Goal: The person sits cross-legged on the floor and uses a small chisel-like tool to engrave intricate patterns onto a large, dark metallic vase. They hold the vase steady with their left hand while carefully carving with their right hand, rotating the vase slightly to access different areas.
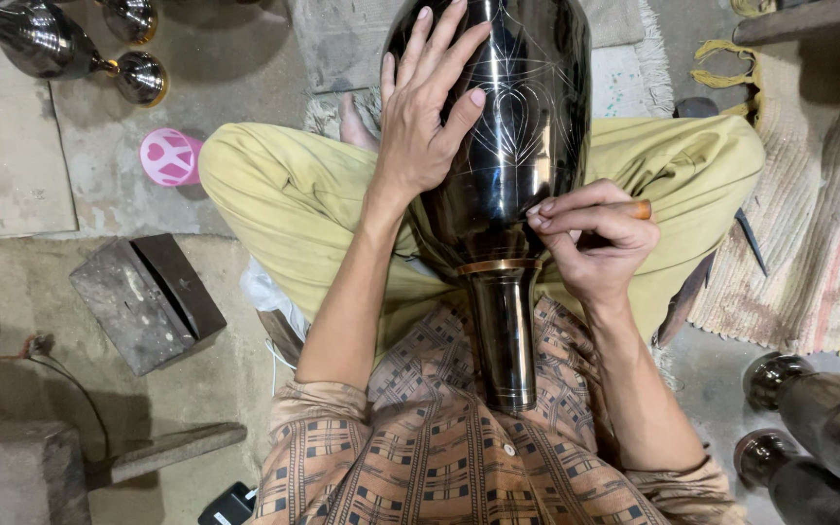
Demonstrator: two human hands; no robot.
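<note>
1. Two dark metal vases with brass bands (pixel 70 49) lie on the floor at far left, near a pink round lid (pixel 169 157) and a grey metal block (pixel 146 299).
2. Left hand (pixel 425 117) rests flat, fingers spread, on the large dark polished metal vase with engraved lines (pixel 527 126), which lies across the lap, neck towards the body.
3. Right hand (pixel 590 243) is clenched on a small wooden-handled engraving tool (pixel 634 209), touching the vase's shoulder.
4. Judgement: line engraving is in hand; the next cut calls for a steadied vase.
</note>
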